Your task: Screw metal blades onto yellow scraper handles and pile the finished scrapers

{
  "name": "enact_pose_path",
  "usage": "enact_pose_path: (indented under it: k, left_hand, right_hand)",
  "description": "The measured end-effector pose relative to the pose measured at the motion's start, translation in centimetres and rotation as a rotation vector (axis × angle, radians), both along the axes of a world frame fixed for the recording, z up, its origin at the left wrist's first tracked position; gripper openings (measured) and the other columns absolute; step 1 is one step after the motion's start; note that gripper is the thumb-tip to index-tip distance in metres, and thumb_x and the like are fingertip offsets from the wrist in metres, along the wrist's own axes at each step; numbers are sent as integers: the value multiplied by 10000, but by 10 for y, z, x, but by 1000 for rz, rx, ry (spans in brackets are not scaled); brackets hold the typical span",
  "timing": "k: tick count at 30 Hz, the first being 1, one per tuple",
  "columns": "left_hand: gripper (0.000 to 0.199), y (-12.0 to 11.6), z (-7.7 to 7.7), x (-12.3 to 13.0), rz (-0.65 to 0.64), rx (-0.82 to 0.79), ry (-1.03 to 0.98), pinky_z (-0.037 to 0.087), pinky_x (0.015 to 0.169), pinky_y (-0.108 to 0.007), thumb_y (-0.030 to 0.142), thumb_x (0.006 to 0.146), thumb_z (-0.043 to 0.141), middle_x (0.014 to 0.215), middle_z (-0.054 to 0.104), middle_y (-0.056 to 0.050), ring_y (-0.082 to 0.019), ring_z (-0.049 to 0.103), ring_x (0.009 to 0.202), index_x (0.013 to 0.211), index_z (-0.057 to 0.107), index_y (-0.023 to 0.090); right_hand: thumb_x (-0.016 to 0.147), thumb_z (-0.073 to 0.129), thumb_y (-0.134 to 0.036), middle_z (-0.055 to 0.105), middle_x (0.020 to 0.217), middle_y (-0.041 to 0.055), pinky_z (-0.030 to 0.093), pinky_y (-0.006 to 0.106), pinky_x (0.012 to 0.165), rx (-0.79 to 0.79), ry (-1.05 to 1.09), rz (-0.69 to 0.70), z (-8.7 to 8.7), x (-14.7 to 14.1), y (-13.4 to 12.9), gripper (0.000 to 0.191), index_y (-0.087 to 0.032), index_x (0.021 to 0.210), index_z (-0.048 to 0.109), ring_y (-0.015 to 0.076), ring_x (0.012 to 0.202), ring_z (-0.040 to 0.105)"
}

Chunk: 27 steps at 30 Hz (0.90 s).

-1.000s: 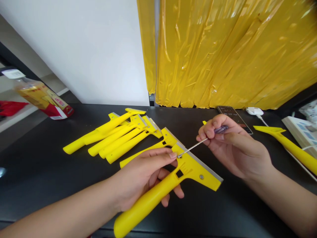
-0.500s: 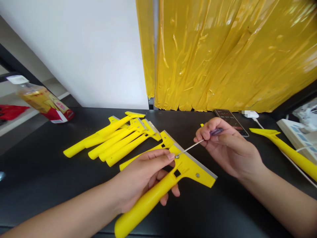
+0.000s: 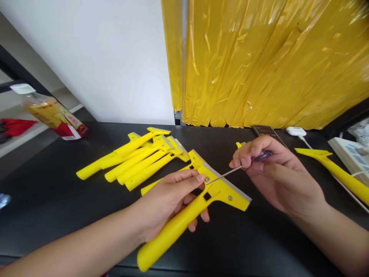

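My left hand (image 3: 175,196) pinches the head of a yellow scraper (image 3: 173,227), thumb on top beside a screw (image 3: 206,179) and fingers beneath. The scraper's handle points toward me, and a metal blade strip runs along its far edge. A second screw (image 3: 230,198) sits nearer the right end of the head. Between thumb and fingers, my right hand (image 3: 273,169) holds a screwdriver (image 3: 225,175) with a dark purple handle. Its thin shaft slants down left, the tip just below the left screw. Another yellow scraper (image 3: 150,187) lies partly hidden behind my left hand.
Several yellow scrapers (image 3: 141,161) lie heaped on the black table (image 3: 57,215). A bottle (image 3: 57,111) stands at the back left. At the right are a phone (image 3: 262,130), a white charger (image 3: 296,131), a power strip (image 3: 348,157) and another yellow scraper (image 3: 343,173).
The screwdriver tip has come off the left screw and shifted slightly below it. My right hand has moved a little to the right. My left hand keeps its hold on the scraper.
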State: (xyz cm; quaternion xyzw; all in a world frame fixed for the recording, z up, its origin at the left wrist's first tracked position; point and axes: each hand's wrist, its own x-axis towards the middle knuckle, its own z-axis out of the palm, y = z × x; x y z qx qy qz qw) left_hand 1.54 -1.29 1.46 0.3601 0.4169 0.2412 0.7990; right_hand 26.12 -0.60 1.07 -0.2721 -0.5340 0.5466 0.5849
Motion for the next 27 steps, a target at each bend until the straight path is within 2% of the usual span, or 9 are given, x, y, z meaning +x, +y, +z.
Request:
enact_pose_path:
  k: [8, 14, 17, 21, 27]
  left_hand:
    - [241, 0, 0, 1, 41, 14, 4, 534, 446, -194, 413, 1005, 697, 752, 682, -14, -163, 720, 598, 1071, 637, 189]
    - [218, 0, 2, 3, 63, 16, 6, 526, 441, -185, 383, 1000, 704, 780, 671, 2, -147, 718, 572, 1062, 643, 184]
    - [202, 0, 3, 3, 64, 18, 9, 521, 440, -181, 373, 1014, 681, 790, 691, -6, -130, 699, 538, 1069, 645, 181]
    - [201, 1, 2, 3, 52, 24, 3, 521, 434, -189, 374, 1022, 666, 782, 712, -12, -111, 655, 455, 1061, 643, 179]
    - [190, 3, 0, 1, 55, 15, -6, 527, 431, -193, 371, 1030, 658, 787, 719, -13, -114, 658, 449, 1057, 639, 184]
  right_hand:
    - [963, 656, -86, 707, 926, 35, 603, 421, 986, 132, -167, -90, 0, 3, -9, 246, -295, 1050, 750, 224, 972, 690]
    - [960, 659, -96, 701, 934, 57, 617, 460, 907, 261, -317, -162, 6, 1, -20, 266, -315, 1088, 739, 268, 977, 697]
    - [970, 636, -83, 709, 935, 63, 606, 494, 920, 325, -378, -167, 9, 0, -24, 291, -315, 1113, 740, 278, 983, 696]
    - [971, 632, -79, 718, 939, 66, 597, 511, 920, 344, -396, -188, 10, 1, -25, 299, -316, 1120, 737, 288, 992, 698]
    - [978, 626, -77, 717, 951, 63, 592, 485, 926, 340, -405, -184, 11, 1, -25, 300, -316, 1127, 730, 277, 1004, 694]
